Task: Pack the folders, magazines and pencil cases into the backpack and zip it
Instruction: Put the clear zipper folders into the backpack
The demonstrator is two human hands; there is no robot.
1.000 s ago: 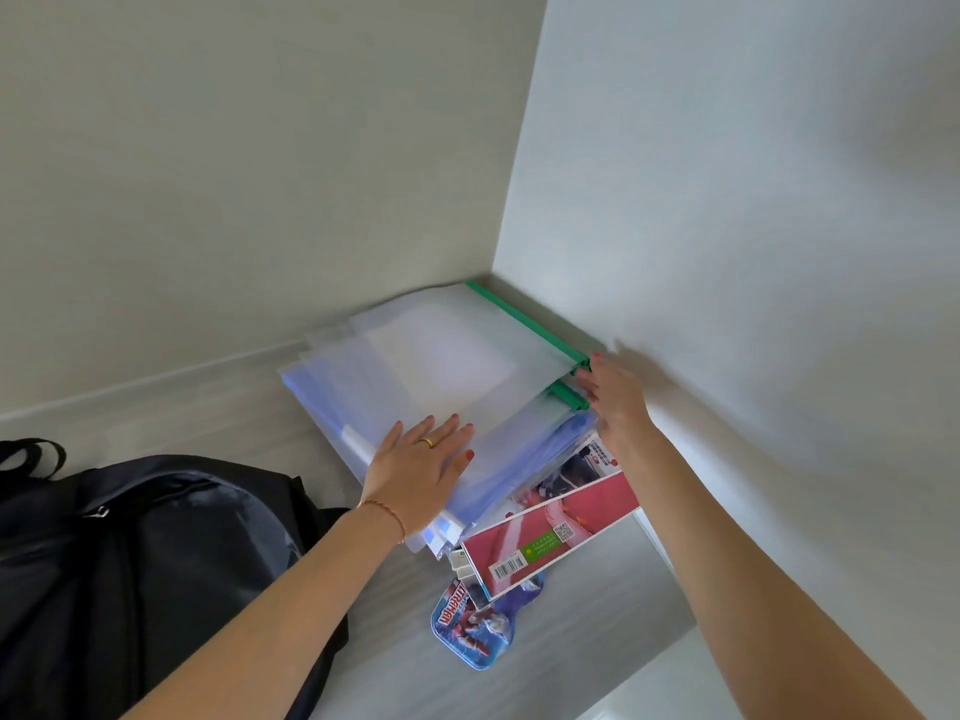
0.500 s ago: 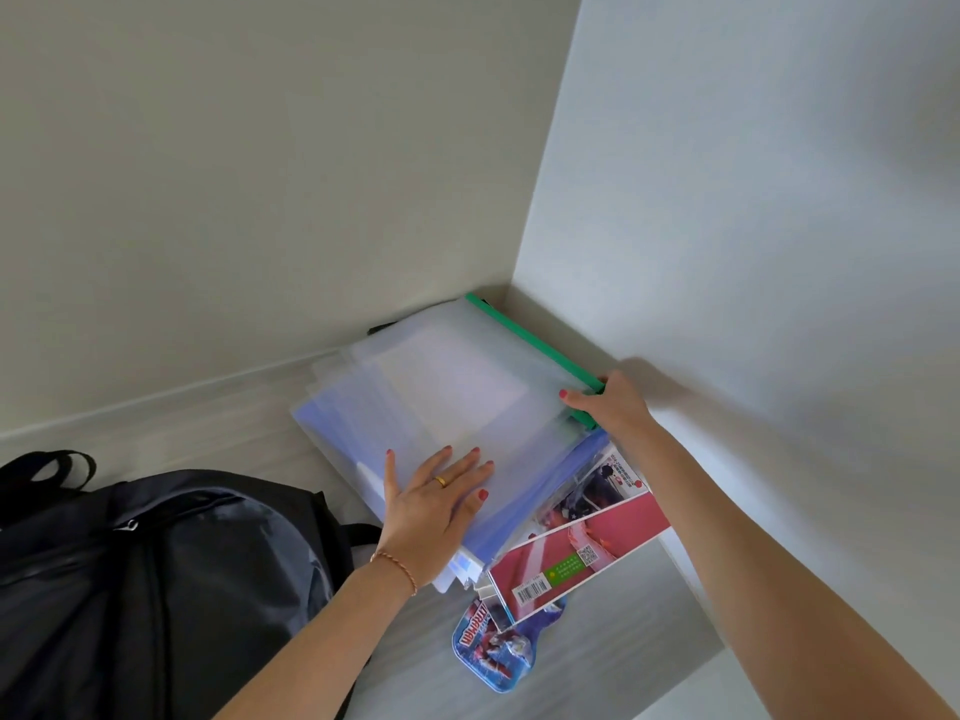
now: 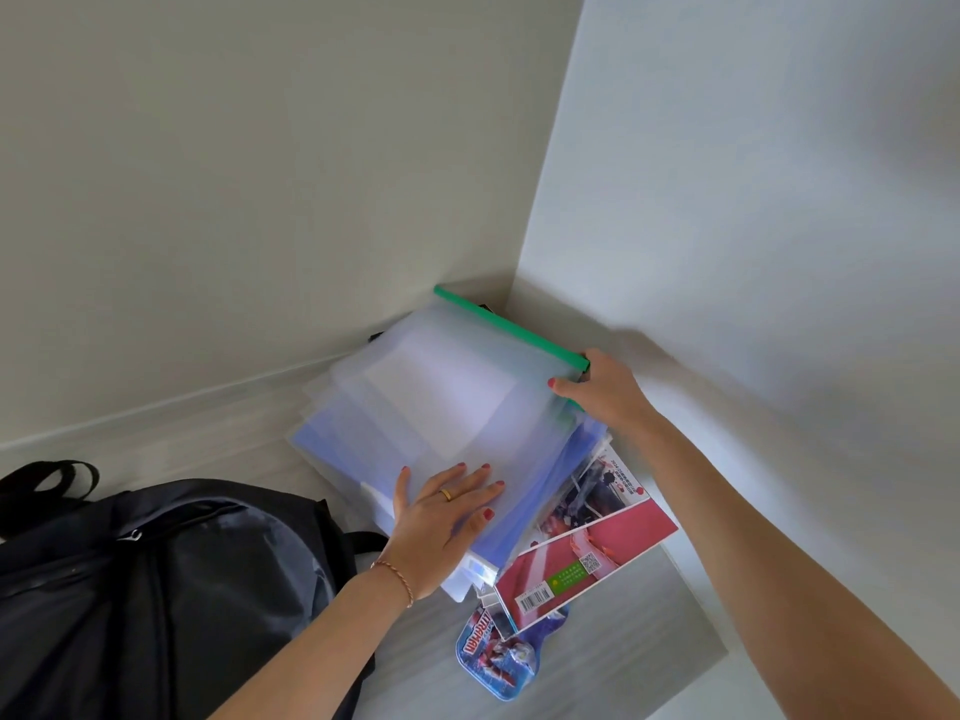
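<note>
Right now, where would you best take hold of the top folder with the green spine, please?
Probably the near corner of its green spine, from the right, where the right hand grips it. The top folder lies flat, so its rigid edge lifts most easily.

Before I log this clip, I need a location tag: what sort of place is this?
Probably a desk or shelf set into a plain room corner, at home or in a study. A pale wood-grain surface meets two bare walls, and on it lie translucent folders, magazines and a dark backpack.
</note>
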